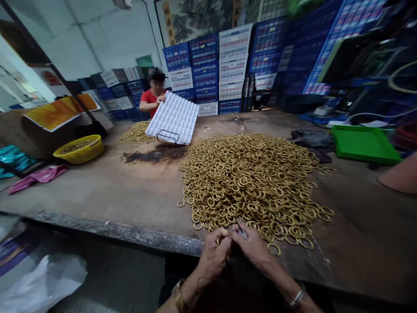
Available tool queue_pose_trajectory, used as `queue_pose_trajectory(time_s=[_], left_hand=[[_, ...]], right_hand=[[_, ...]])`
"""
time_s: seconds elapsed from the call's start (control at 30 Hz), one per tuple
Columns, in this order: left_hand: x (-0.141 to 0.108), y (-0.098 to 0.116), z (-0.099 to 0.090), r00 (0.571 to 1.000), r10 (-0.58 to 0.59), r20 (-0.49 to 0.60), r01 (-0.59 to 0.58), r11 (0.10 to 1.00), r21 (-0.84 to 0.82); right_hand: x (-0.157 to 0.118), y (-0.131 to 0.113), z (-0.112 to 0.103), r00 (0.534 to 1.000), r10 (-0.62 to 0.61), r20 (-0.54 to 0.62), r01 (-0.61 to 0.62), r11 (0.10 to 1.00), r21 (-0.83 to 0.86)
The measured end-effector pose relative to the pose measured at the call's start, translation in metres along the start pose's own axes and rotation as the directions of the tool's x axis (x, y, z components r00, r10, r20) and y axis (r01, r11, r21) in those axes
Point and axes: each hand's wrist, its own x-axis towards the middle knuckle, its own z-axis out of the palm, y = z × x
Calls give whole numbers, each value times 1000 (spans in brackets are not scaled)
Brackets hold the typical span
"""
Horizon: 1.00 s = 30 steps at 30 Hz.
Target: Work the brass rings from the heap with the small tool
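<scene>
gleaming a dull gold, thin and round, the rings (247, 174) lie in a broad, tangled heap on the table (130, 191), just beyond the left hand (216, 250), curled around a single ring (218, 241), and the right hand (253, 247), pinching a small metal tool (241, 231).

My left hand (213, 254) and right hand (252, 245) are positioned close together at the bench's (130, 191) near edge. Fingers are curled; both forearms (283, 278) angle inward.

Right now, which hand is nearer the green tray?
Right. The right hand is on the near side and left of the green tray; the left hand, beside the right, is farther left.
</scene>
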Motion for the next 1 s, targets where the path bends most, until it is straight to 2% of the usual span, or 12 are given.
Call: queue_pose_trajectory(time_s=[0.07, 0.13, 0.23, 0.33, 0.4, 0.47, 0.57, 0.63, 0.73, 1.0], left_hand=[[-1, 2, 1, 994, -106, 32, 109, 990, -87], [-3, 4, 1, 986, -161, 44, 165, 976, -143], [-5, 6, 1, 985, -162, 52, 169, 970, -175], [-6, 8, 2, 990, -127, 63, 136, 975, -175], [-6, 9, 2, 992, -115, 55, 123, 978, -171], [-6, 9, 2, 994, -102, 33, 106, 982, -156], [-7, 9, 1, 997, -83, 2, 83, 990, -115], [-7, 10, 1, 997, -71, -10, 70, 994, -84], [-8, 12, 1, 998, -59, -28, 58, 997, -46], [-7, 8, 2, 997, -24, -67, 23, 1000, -19]], right_hand=[[0, -4, -1, 999, 7, 42, -8, 1000, 17], [-1, -8, -2, 997, 16, 74, -19, 999, 42], [-3, -12, -4, 996, 13, 87, -21, 995, 102], [-4, -10, -7, 1000, 4, 24, -7, 992, 123], [-5, -7, -9, 999, -11, -42, 13, 998, 56], [-8, -4, -10, 993, -86, -85, 79, 993, -84], [-16, -2, -10, 964, -266, -9, 250, 918, -307], [-21, -2, -9, 942, -330, 68, 329, 860, -391], [-24, -4, -6, 938, -328, 114, 344, 825, -448], [-24, -2, -3, 939, -326, 113, 337, 799, -498]])
